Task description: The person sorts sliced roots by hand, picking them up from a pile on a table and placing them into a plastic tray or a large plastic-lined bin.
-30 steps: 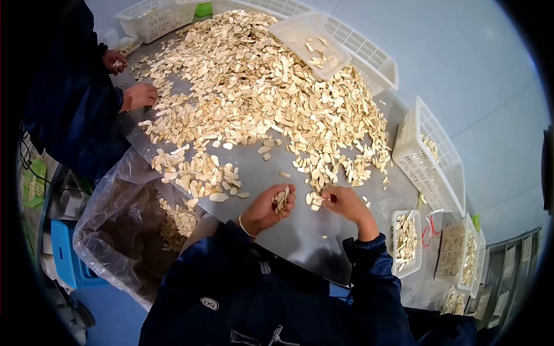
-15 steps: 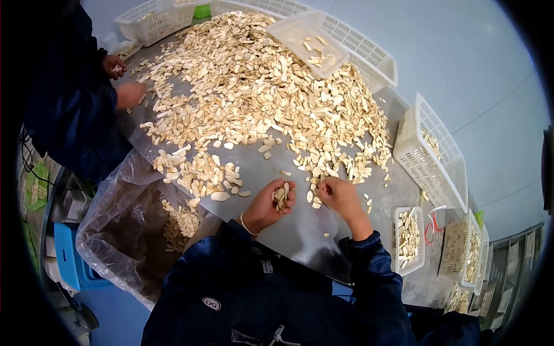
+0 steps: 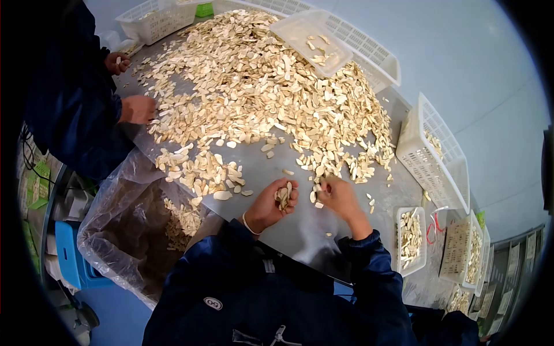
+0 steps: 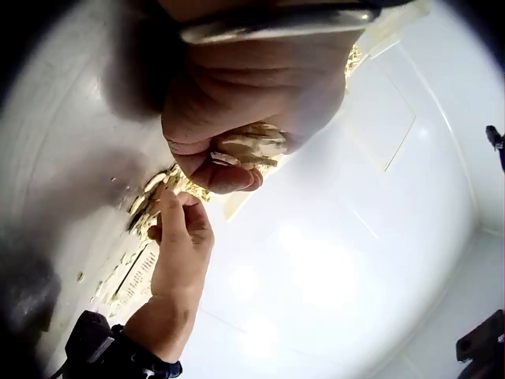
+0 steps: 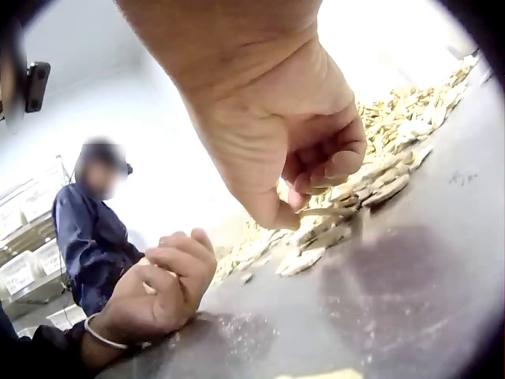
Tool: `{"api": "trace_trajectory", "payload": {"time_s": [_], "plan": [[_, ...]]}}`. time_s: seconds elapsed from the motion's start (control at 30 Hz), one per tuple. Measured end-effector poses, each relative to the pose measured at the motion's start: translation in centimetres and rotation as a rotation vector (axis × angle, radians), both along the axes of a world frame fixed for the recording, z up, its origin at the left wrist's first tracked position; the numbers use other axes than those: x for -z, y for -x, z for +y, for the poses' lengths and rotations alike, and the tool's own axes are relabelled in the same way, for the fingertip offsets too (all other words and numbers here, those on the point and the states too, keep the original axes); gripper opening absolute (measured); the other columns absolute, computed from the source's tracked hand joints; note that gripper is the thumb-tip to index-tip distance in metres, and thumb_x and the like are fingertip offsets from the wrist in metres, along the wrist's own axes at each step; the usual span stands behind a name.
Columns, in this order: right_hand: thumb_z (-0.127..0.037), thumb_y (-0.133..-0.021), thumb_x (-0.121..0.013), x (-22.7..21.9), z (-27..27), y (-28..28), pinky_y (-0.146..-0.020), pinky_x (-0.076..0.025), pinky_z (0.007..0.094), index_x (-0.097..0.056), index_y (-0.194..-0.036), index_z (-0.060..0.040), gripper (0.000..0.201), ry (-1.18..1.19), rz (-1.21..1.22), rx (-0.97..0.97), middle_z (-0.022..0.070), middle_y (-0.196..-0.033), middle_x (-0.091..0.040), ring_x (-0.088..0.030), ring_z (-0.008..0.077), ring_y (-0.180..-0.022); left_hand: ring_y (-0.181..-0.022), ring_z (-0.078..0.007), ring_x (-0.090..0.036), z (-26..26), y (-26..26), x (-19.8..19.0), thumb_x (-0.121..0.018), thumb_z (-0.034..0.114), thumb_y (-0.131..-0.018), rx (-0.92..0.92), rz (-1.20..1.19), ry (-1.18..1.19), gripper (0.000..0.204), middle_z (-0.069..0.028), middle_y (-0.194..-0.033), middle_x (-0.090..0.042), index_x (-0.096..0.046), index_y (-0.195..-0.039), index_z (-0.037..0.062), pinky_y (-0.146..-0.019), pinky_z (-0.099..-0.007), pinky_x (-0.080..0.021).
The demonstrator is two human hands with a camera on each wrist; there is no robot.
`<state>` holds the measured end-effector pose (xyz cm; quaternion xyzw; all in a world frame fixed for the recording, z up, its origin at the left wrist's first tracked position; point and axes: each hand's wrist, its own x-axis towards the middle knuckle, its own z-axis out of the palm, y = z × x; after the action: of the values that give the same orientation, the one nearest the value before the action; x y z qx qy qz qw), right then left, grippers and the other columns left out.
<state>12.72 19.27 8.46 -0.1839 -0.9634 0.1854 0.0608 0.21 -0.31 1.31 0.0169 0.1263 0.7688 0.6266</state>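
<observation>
Pale, flat dried slices [image 3: 254, 86] with browner edges form a large heap on the metal table. My left hand [image 3: 271, 206] is palm up, its curled fingers gripping a small bunch of the slices [image 4: 251, 146]. To its right, my right hand [image 3: 341, 199] is held low at the near edge of the heap. In the right wrist view, its thumb and bent fingers pinch a slice [image 5: 327, 212] just over several others. A few loose slices [image 3: 314, 196] lie right beside those fingertips.
A small white tub [image 3: 422, 245] of slices stands at the right, near perforated baskets [image 3: 433, 164]. A clear tub [image 3: 288, 26] sits tilted on the heap. A plastic-lined bin [image 3: 109, 230] is at the left edge. Another person's hand [image 3: 138, 109] works at the far left.
My right hand has shifted slightly up and stays at the heap's near edge. My left hand keeps its bunch in place. The other person's nearer hand moved away from the heap and back.
</observation>
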Motion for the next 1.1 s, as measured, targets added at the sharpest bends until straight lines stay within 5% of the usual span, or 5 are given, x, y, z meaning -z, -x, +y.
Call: {"api": "trace_trajectory", "payload": {"time_s": [0.4,0.6,0.8,0.97,1.1], "plan": [[-0.016,-0.082,-0.070,0.4,0.5,-1.5,-0.069,-0.052,0.0451,-0.063,-0.084,-0.0063,0.012,-0.024,-0.059,-0.012,0.0125,-0.080,-0.065,-0.065,0.0335,-0.079,-0.073,-0.0164,-0.056,0.2,-0.1,0.6,-0.047,0.035,-0.106,0.000,0.021,-0.015,0.032,-0.0043,-0.086,-0.062,-0.060,-0.114,0.0066,-0.060,-0.0290,-0.044],[-0.016,-0.082,-0.071,0.2,0.1,-1.5,-0.068,-0.051,0.0411,-0.062,-0.084,-0.0057,0.014,0.107,-0.015,0.000,0.0111,-0.075,-0.062,-0.063,0.0315,-0.073,-0.106,-0.0288,-0.065,0.4,-0.3,0.6,-0.046,0.031,-0.105,-0.054,-0.122,0.098,0.036,-0.0134,-0.115,-0.067,-0.060,-0.125,0.0049,-0.088,-0.0388,-0.054],[-0.014,-0.085,-0.072,-1.0,0.4,-0.2,-0.065,-0.050,0.0341,-0.066,-0.099,-0.0051,0.018,0.405,0.145,0.060,0.0080,-0.073,-0.061,-0.060,0.0234,-0.067,-0.131,-0.0385,-0.052,0.5,-0.6,0.2,-0.044,0.029,-0.106,-0.047,-0.172,-0.074,0.037,-0.0191,-0.132,-0.060,-0.057,-0.133,0.0071,-0.112,-0.0538,-0.041],[-0.017,-0.086,-0.072,1.6,2.5,0.3,-0.065,-0.052,0.0333,-0.070,-0.104,-0.0060,0.022,-0.238,0.221,0.020,0.0085,-0.076,-0.065,-0.063,0.0225,-0.066,-0.111,-0.0294,-0.063,0.4,-0.2,0.7,-0.044,0.031,-0.106,-0.024,-0.093,0.018,0.037,-0.0141,-0.119,-0.065,-0.057,-0.132,0.0089,-0.095,-0.0460,-0.052],[-0.018,-0.089,-0.071,2.1,3.0,0.5,-0.062,-0.051,0.0310,-0.071,-0.108,-0.0040,0.024,0.009,0.155,0.109,0.0090,-0.077,-0.067,-0.063,0.0183,-0.064,-0.085,-0.0191,-0.063,0.1,0.2,0.5,-0.043,0.034,-0.106,0.012,-0.004,0.025,0.035,-0.0087,-0.103,-0.067,-0.058,-0.127,0.0083,-0.065,-0.0305,-0.052]]}}
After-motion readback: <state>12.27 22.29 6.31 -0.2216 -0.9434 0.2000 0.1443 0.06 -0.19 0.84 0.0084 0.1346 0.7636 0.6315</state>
